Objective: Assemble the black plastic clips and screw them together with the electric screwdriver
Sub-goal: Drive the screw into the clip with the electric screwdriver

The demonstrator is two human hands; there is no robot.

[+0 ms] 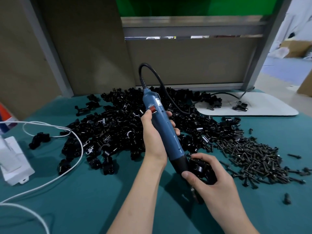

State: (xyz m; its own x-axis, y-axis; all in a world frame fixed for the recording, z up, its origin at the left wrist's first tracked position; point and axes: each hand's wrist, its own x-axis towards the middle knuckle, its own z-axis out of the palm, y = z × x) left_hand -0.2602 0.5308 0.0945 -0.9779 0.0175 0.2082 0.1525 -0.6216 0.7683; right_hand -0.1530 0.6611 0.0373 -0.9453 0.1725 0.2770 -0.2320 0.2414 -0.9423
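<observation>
Black plastic clip (200, 168), held just above the table (101, 208) near its middle, sits in the right hand (217, 181), whose thumb and curled fingers grip it from both sides. The left hand (152, 137) is wrapped round the blue body of the electric screwdriver (166, 132), with the thumb just beside the red switch (153, 108). The screwdriver is tilted, cord end up and away from the person. Its black nose points down and touches the held clip. The bit tip is largely hidden by the right hand, so contact with a screw cannot be told.

A large pile of loose clips (109, 125) lies behind both hands, spreading towards the far edge. A pile of black screws (249, 156) lies towards the right edge, touching the clip pile. The black cord (168, 92) loops from the screwdriver's top down over the clip pile. A white mat (253, 107) lies at the far right corner and carries a few clips. A white box (13, 159) stands at the left edge, and a white cable (74, 159) curves across the table beside it.
</observation>
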